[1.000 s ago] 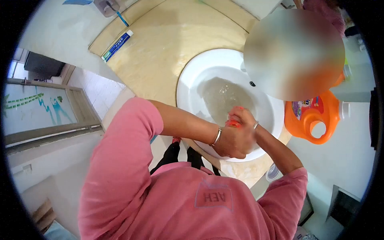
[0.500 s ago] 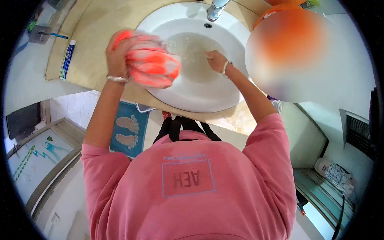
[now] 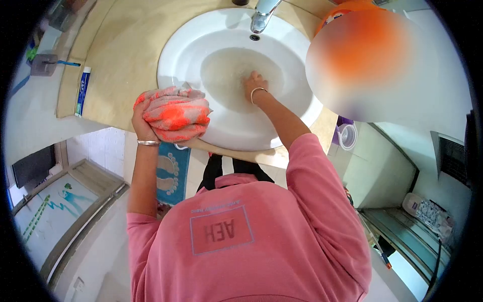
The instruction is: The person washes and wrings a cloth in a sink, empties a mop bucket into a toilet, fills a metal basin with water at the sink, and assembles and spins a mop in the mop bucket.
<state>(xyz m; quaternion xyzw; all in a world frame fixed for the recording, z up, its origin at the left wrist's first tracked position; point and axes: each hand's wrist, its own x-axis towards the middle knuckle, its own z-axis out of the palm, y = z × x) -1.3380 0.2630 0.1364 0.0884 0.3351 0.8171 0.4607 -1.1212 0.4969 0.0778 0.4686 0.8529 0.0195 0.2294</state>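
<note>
The 2 hands have just been parted, the bunched cloth (image 3: 176,116) being clasped in the left hand's (image 3: 142,123) grip over the basin's (image 3: 183,55) 8 o'clock rim, while the right hand (image 3: 255,87) is lowered to the cloudy water (image 3: 221,75), its grip untellable, so 2-handed handling seems interrupted.

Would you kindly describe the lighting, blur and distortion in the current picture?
Head view: corners black, glass door seemingly bowed by the wide lens; head view: a round blur hides part of the orange container; head view: bright highlights on the tap; head view: the cloth in the left hand looks fairly sharp.
</note>
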